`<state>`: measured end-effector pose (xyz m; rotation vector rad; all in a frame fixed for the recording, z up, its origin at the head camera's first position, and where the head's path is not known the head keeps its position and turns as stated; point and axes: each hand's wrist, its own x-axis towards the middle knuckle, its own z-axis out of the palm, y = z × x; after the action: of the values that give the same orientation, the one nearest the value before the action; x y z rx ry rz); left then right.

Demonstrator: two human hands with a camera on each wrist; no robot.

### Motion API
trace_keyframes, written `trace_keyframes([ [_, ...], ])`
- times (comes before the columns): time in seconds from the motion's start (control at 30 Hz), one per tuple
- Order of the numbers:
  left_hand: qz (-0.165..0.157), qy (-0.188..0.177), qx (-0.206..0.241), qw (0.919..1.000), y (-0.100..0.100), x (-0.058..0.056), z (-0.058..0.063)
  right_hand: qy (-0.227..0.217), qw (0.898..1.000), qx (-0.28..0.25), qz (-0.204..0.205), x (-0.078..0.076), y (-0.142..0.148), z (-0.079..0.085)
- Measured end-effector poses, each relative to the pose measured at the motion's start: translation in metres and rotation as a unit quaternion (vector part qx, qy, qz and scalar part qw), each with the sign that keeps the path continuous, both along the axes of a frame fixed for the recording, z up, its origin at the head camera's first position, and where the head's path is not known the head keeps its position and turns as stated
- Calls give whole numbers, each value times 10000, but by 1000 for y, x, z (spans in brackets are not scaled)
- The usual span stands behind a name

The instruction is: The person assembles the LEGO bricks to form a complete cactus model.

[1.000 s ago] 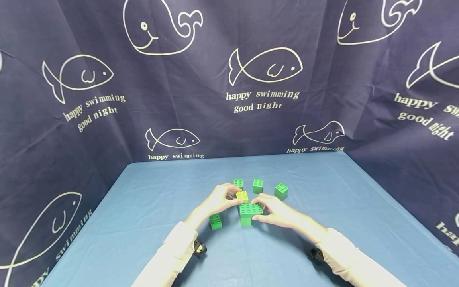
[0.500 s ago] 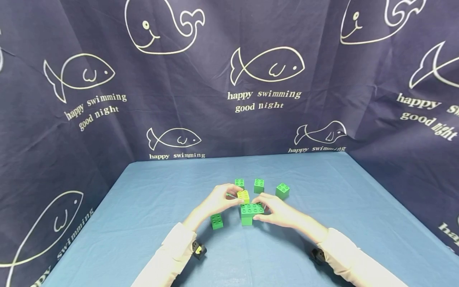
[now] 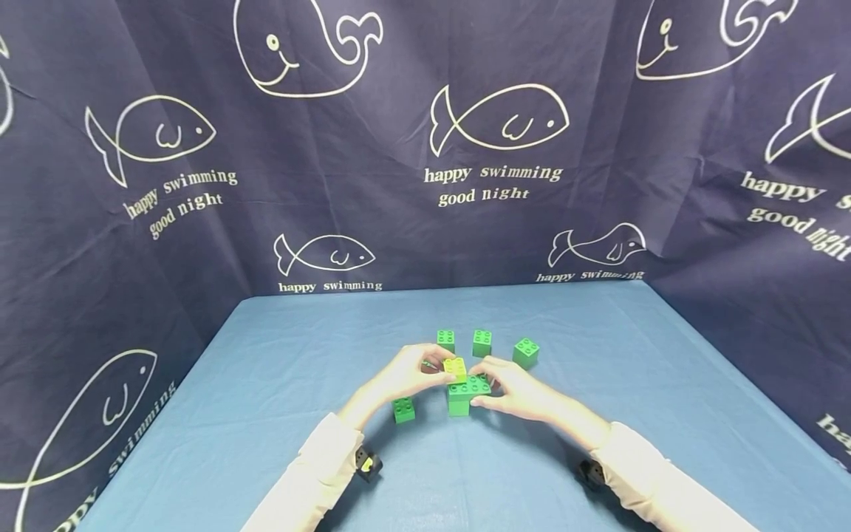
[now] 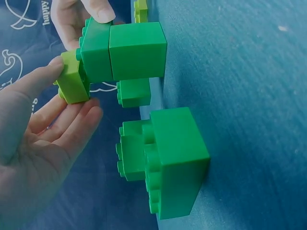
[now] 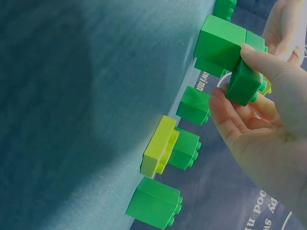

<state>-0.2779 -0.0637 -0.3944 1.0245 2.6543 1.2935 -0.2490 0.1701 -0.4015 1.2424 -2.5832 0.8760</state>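
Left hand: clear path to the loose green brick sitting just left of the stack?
Probably yes. The loose green brick stands alone on the blue tablecloth, right below the left hand, nothing between them. But that hand is pinching the yellow-green brick at the green stack, so it must let go first.

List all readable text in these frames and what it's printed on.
"happy swimming good night": on the backdrop curtain, under the centre fish, again at left and at right.
"happy swimming": curtain bottom row, under two small fish; the lower line is hidden by the table.
Lower-left and lower-right curtain text: cut off, unreadable.
Green bricks: no lettering readable.
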Motion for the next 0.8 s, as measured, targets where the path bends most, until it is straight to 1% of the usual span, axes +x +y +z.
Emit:
trace_keyframes([
  [0.17, -112, -24, 55, 9999, 2, 1, 0, 30, 10000, -18, -18, 1, 0, 0],
  [0.4, -67, 18, 47, 10000, -2, 2, 5, 123, 9999, 49, 6, -4, -3, 1],
  [0.5, -130, -6, 36, 9999, -2, 2, 6, 147, 9999, 72, -20, -5, -3, 1],
  [0.8, -294, -118, -107, 9994, -1, 4, 4, 127, 9999, -52, -19, -1, -3, 0],
])
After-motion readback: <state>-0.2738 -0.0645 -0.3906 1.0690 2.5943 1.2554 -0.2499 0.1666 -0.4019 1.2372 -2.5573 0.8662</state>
